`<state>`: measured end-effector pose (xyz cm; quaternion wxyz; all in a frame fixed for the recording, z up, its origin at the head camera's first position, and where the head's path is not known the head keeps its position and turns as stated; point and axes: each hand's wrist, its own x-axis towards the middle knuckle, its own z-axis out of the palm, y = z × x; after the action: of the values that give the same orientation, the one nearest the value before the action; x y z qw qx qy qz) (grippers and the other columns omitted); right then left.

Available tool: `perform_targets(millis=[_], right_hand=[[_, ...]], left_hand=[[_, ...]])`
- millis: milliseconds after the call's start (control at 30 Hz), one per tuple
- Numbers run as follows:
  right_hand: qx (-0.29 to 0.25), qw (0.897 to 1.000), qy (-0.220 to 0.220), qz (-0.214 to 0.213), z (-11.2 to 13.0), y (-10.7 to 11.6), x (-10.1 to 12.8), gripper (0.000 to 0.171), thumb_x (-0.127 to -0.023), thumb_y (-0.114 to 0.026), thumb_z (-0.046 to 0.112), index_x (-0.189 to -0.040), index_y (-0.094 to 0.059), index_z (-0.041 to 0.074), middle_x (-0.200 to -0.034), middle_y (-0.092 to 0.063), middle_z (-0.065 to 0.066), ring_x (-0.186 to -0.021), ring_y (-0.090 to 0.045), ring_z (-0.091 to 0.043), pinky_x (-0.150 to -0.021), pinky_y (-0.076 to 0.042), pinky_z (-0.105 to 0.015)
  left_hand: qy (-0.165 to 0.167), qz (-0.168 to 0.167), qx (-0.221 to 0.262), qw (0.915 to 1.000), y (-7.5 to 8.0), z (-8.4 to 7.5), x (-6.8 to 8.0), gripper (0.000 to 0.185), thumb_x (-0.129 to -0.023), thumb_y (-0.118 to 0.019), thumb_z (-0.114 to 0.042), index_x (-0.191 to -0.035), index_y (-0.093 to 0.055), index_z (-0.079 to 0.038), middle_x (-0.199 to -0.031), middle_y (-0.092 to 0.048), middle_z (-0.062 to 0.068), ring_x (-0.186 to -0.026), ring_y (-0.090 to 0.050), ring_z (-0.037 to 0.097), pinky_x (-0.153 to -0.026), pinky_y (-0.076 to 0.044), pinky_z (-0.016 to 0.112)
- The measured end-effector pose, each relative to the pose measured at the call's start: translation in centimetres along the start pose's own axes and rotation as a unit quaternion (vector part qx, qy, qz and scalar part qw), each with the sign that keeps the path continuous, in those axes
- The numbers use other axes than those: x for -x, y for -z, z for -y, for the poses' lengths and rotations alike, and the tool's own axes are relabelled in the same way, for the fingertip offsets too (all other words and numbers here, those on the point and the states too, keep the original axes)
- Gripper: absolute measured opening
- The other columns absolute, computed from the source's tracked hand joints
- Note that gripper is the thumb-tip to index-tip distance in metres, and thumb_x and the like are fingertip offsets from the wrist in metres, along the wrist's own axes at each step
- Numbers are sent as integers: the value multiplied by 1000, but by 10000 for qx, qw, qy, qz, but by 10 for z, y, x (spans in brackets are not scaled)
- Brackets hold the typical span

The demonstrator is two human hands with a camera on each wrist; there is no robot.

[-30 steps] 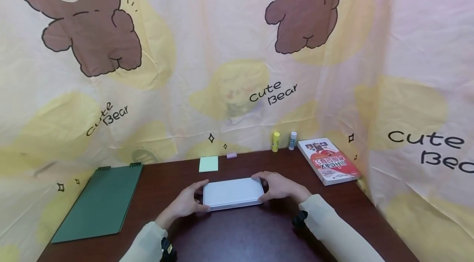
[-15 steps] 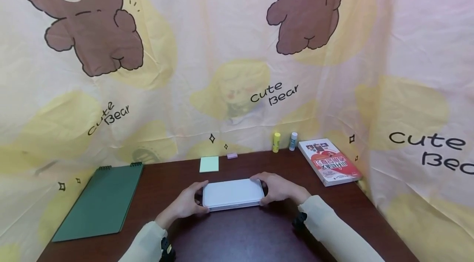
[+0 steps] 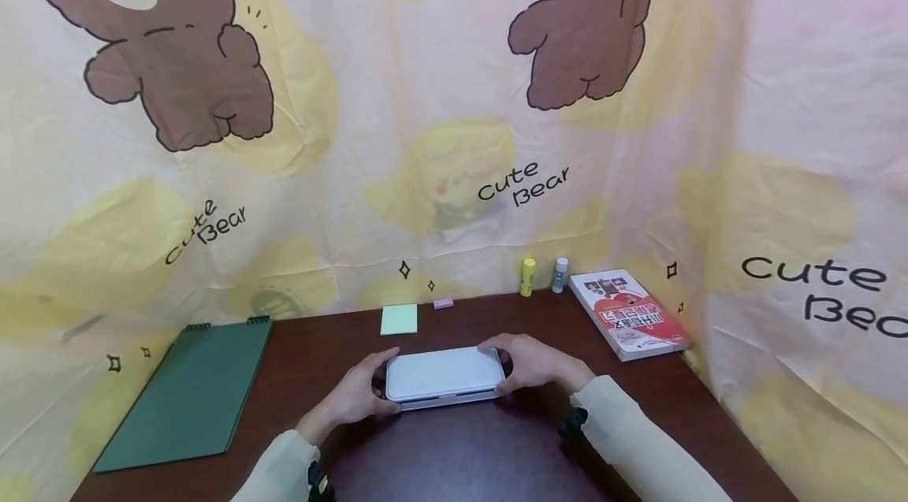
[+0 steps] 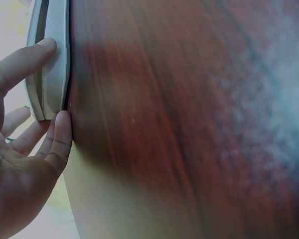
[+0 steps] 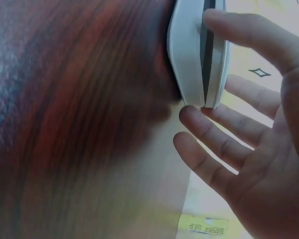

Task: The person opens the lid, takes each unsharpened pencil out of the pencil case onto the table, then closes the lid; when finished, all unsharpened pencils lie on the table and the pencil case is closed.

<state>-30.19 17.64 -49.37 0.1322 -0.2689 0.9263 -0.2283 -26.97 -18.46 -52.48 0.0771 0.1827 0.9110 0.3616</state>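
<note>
A white lidded case, flat and rectangular, lies on the dark wooden table between my hands. My left hand holds its left end, thumb at the front side and fingers at the end and behind. At the opposite end my right hand grips in the same manner, with its forefinger along the lid's far corner. A dark gap runs between lid and base along the front. Both wrist views show this gap in the case's side, with the right thumb set at it. The inside is hidden.
Behind the case lie a pale green sticky-note pad and a small pink block. Yellow and white-blue glue sticks stand near the curtain. A red-and-white book lies right, a green spiral pad left.
The case's lid has risen slightly, so a dark gap now shows along the front edge. Both hands stay at its ends. The head view has shifted a little.
</note>
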Motion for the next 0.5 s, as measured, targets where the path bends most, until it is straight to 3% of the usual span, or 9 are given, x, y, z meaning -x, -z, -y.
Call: perform_targets(millis=[200, 500], right_hand=[[-165, 9998, -44, 62, -4, 7, 1, 66, -78, -82, 47, -137, -58, 29, -133, -62, 5, -110, -56, -16, -101, -49, -50], [-528, 9986, 7, -16, -9, 18, 3, 51, -83, -77, 48, -129, -66, 28, -107, -68, 12, -92, -58, -13, -80, -51, -33]], left_hand=[[196, 65, 43, 9998, 0, -1, 0, 99, -71, -91, -27, -153, -37, -14, -144, -49, 17, -92, -57, 18, -71, -51, 26], [304, 54, 255, 9992, 3, 0, 0, 98, -72, -90, -32, -152, -39, -9, -129, -63, 14, -107, -61, 23, -84, -55, 40]])
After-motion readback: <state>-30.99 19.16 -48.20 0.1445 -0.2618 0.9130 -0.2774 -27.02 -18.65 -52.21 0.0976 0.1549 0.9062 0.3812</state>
